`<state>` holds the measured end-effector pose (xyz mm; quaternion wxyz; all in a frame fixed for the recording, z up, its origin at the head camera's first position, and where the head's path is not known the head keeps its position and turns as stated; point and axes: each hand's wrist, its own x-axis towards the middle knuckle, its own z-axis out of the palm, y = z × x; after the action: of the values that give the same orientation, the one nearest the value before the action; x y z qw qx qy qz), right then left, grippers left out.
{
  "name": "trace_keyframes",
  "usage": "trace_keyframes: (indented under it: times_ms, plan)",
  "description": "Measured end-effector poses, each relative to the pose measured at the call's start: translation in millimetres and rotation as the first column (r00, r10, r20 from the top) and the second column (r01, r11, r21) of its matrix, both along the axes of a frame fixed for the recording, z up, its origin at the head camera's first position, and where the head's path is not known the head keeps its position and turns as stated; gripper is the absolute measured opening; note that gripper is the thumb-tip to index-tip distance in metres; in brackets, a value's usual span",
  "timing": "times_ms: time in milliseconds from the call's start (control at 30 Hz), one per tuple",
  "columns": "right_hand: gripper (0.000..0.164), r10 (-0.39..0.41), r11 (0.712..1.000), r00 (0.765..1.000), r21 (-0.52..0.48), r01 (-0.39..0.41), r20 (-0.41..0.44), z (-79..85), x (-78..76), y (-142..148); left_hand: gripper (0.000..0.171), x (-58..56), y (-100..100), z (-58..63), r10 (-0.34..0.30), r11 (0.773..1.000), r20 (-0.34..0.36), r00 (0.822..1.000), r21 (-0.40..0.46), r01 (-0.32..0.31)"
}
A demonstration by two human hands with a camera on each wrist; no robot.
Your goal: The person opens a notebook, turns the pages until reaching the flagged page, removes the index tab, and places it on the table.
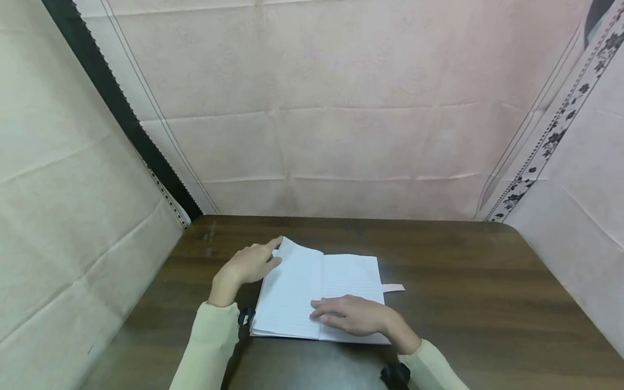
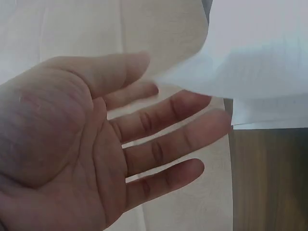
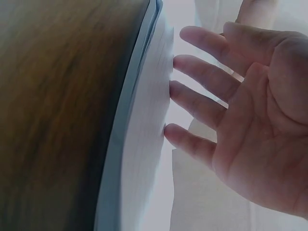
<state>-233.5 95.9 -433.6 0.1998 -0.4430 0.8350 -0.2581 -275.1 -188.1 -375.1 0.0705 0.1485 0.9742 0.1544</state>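
An open notebook with lined white pages lies on the brown table. My left hand is at its upper left corner, the index finger reaching to the raised corner of the left page. In the left wrist view, that page curves up beside the fingertips of the left hand, whose thumb stands apart from the spread fingers. My right hand rests across the lower part of the notebook near the centre fold. The right wrist view shows the fingertips of this hand touching the paper.
A pale strip sticks out from the notebook's right side. The wooden table extends around the notebook, with light cloth hanging behind it and at both sides. A dark band runs down the left cloth edge.
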Motion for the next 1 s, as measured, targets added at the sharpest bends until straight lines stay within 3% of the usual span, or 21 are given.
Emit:
trace_keyframes:
  times_ms: [167,467,667,767,900,1000]
  plan:
    - [0.033,-0.015,1.000,1.000,-0.007,0.015,0.007,0.3,0.2,0,0.065,1.2,5,-2.9,0.001,0.999,0.018,1.000,-0.052,0.000]
    - [0.032,-0.029,0.997,0.999,-0.068,0.026,-0.042,-0.3,-2.0,-3,0.056,3.3,22,-10.3,-0.031,0.998,0.009,0.999,-0.050,0.031]
    - [0.029,-0.073,0.993,0.995,-0.101,0.067,-0.062,-0.2,-3.9,1,0.065,9.4,41,-15.8,-0.115,0.989,0.167,0.979,-0.078,0.129]
    - [0.029,-0.081,0.991,0.995,-0.107,0.075,-0.052,0.5,-3.9,2,0.070,13.2,49,-21.4,-0.142,0.982,0.212,0.967,-0.094,0.165]
    - [0.029,-0.111,0.987,0.992,-0.124,0.103,-0.059,2.9,-7.2,8,0.066,17.0,56,-26.0,-0.140,0.973,0.241,0.960,-0.146,0.178]
    - [0.027,-0.180,0.977,0.980,-0.129,0.168,-0.087,5.8,-13.0,17,0.062,18.2,58,-25.8,-0.108,0.972,0.257,0.960,-0.175,0.156]
